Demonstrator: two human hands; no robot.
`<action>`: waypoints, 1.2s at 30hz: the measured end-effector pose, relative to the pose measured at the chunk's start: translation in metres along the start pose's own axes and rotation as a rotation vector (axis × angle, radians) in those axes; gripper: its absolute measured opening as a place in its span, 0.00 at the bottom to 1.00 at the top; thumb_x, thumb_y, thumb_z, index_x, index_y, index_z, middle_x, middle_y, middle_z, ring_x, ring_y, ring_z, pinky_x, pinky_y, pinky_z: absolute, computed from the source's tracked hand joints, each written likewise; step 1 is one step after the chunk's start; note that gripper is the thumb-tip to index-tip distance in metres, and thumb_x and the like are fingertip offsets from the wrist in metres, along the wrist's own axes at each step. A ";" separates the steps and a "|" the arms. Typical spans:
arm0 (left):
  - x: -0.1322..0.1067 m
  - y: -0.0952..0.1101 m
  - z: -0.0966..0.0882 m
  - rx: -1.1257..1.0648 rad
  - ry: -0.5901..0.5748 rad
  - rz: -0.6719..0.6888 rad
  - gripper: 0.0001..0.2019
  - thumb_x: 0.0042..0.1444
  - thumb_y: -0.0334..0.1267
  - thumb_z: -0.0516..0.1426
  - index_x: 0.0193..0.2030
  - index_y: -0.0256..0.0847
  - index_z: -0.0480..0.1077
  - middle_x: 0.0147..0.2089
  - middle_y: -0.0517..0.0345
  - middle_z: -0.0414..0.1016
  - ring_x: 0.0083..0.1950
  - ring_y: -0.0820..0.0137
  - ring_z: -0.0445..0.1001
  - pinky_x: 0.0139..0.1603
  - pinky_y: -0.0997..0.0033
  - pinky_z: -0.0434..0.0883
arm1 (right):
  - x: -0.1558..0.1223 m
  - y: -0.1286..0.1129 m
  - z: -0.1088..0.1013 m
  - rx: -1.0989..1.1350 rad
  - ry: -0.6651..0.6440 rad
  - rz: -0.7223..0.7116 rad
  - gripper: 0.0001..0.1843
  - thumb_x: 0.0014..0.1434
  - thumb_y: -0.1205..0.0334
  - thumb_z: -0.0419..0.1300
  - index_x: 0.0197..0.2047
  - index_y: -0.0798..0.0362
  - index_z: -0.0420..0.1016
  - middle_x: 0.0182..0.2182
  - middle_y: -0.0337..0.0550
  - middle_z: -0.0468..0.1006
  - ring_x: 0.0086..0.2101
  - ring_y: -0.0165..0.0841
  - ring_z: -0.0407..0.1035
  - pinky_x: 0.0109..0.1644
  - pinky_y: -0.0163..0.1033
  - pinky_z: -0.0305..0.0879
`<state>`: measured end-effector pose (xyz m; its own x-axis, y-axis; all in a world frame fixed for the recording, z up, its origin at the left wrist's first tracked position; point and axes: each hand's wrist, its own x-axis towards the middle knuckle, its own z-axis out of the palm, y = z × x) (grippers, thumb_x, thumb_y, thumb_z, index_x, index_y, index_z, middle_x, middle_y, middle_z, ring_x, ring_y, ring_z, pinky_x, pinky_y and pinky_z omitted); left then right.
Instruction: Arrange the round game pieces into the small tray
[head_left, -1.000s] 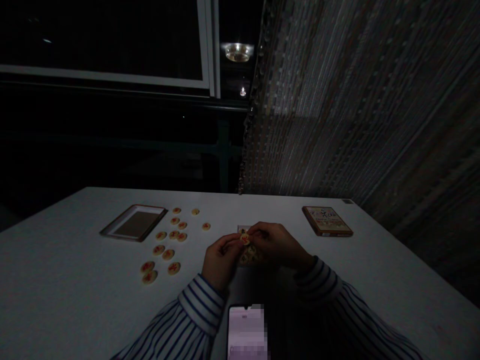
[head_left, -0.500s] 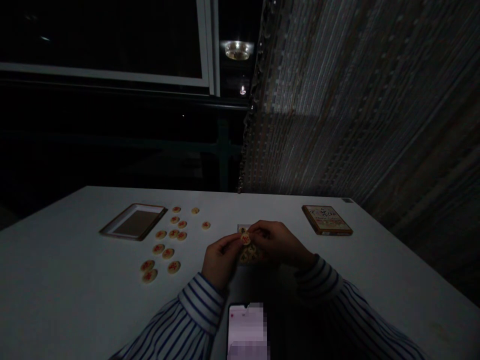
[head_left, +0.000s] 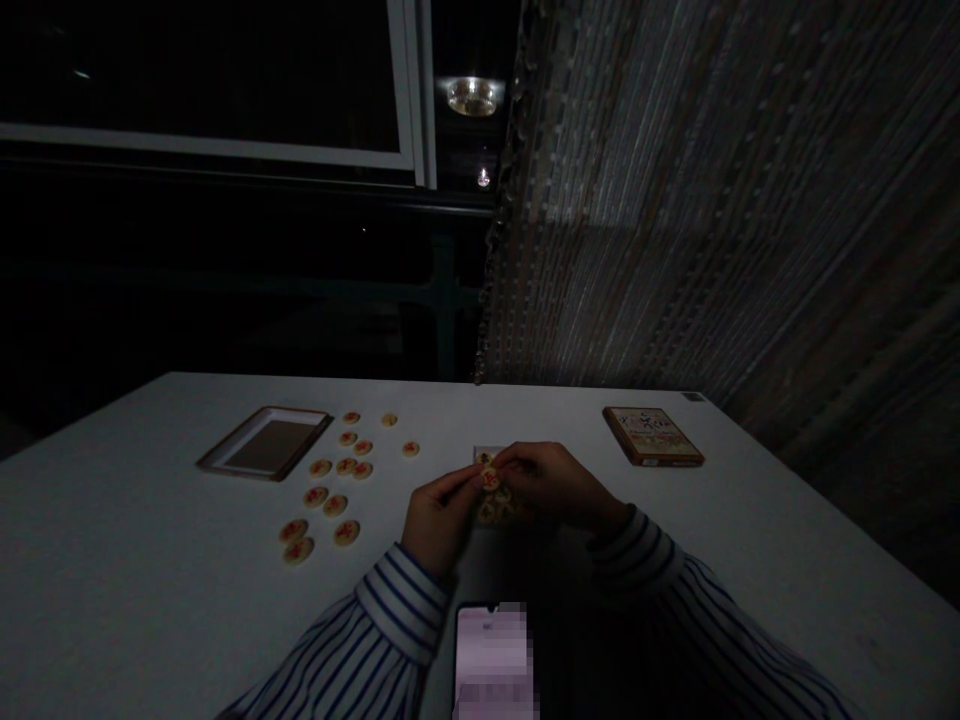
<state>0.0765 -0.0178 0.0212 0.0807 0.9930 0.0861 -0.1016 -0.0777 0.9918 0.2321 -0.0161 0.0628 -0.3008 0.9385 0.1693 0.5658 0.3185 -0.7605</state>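
Between my two hands, above a small light-edged tray, is a round xiangqi piece with a red character facing me. My left hand pinches its left side between thumb and finger. The closed fingertips of my right hand meet the same piece at its upper right. Several dark-marked xiangqi pieces lie in the tray under my hands, partly in shadow. More pieces with red characters, such as this one, are scattered on the table to the left of my hands.
A shallow open box part lies at the far left of the white table. The printed box rests at the far right. A lit phone is at the near edge below my hands. Behind the table hangs a string curtain.
Both hands stay over the tray around the same piece, which has turned slightly so its red character shows differently. The scattered pieces have not moved; the view shifts a little.
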 end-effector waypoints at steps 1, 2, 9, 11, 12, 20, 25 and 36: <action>0.000 0.000 0.000 0.005 0.010 0.004 0.14 0.42 0.42 0.59 0.35 0.37 0.75 0.36 0.53 0.77 0.39 0.65 0.74 0.43 0.67 0.70 | 0.000 0.000 0.000 0.007 0.000 0.006 0.09 0.51 0.63 0.54 0.35 0.54 0.73 0.30 0.40 0.76 0.31 0.29 0.70 0.34 0.33 0.64; 0.000 0.000 0.000 0.011 0.019 0.009 0.14 0.41 0.42 0.60 0.34 0.37 0.75 0.35 0.53 0.77 0.38 0.65 0.74 0.43 0.67 0.70 | 0.000 -0.001 0.000 0.014 -0.001 0.009 0.09 0.51 0.63 0.54 0.35 0.54 0.73 0.30 0.40 0.76 0.31 0.29 0.70 0.34 0.33 0.64; 0.001 -0.002 0.000 -0.060 0.037 -0.018 0.15 0.41 0.41 0.60 0.36 0.36 0.73 0.36 0.52 0.77 0.39 0.65 0.74 0.42 0.67 0.71 | -0.001 -0.004 -0.001 0.070 0.024 0.012 0.09 0.51 0.63 0.54 0.35 0.54 0.72 0.30 0.40 0.76 0.31 0.29 0.70 0.34 0.32 0.65; 0.001 -0.003 0.000 -0.075 0.021 -0.033 0.16 0.41 0.41 0.60 0.37 0.35 0.73 0.36 0.51 0.77 0.39 0.66 0.74 0.43 0.67 0.70 | 0.000 -0.003 0.000 0.068 0.032 0.008 0.09 0.51 0.63 0.54 0.35 0.54 0.72 0.30 0.40 0.76 0.31 0.29 0.70 0.34 0.32 0.65; 0.001 -0.004 0.000 -0.079 0.012 -0.035 0.16 0.41 0.41 0.60 0.37 0.35 0.73 0.36 0.51 0.77 0.39 0.66 0.74 0.43 0.67 0.70 | 0.000 -0.003 0.000 0.067 0.032 0.007 0.09 0.51 0.63 0.54 0.35 0.54 0.72 0.30 0.40 0.76 0.31 0.29 0.70 0.34 0.32 0.65; 0.003 -0.005 -0.002 -0.043 0.017 -0.026 0.15 0.41 0.42 0.61 0.35 0.36 0.74 0.36 0.52 0.77 0.39 0.66 0.74 0.43 0.68 0.70 | -0.002 -0.005 -0.002 -0.104 0.001 -0.057 0.12 0.54 0.61 0.52 0.40 0.52 0.71 0.33 0.39 0.76 0.32 0.29 0.69 0.36 0.33 0.62; 0.002 -0.003 -0.002 -0.043 0.023 -0.017 0.14 0.42 0.42 0.60 0.35 0.37 0.74 0.36 0.53 0.77 0.39 0.66 0.74 0.43 0.68 0.70 | -0.003 -0.010 -0.002 -0.330 -0.016 -0.220 0.14 0.56 0.59 0.51 0.45 0.51 0.69 0.37 0.41 0.75 0.36 0.31 0.67 0.40 0.35 0.60; 0.003 -0.005 -0.002 -0.006 0.015 0.017 0.11 0.44 0.40 0.59 0.35 0.39 0.74 0.37 0.55 0.77 0.40 0.67 0.73 0.44 0.70 0.69 | -0.003 -0.011 0.001 -0.577 -0.007 -0.305 0.14 0.57 0.59 0.49 0.45 0.52 0.68 0.39 0.45 0.73 0.41 0.34 0.63 0.43 0.39 0.54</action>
<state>0.0749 -0.0140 0.0163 0.0644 0.9927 0.1017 -0.1086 -0.0944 0.9896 0.2263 -0.0225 0.0704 -0.5166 0.7947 0.3187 0.7750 0.5922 -0.2203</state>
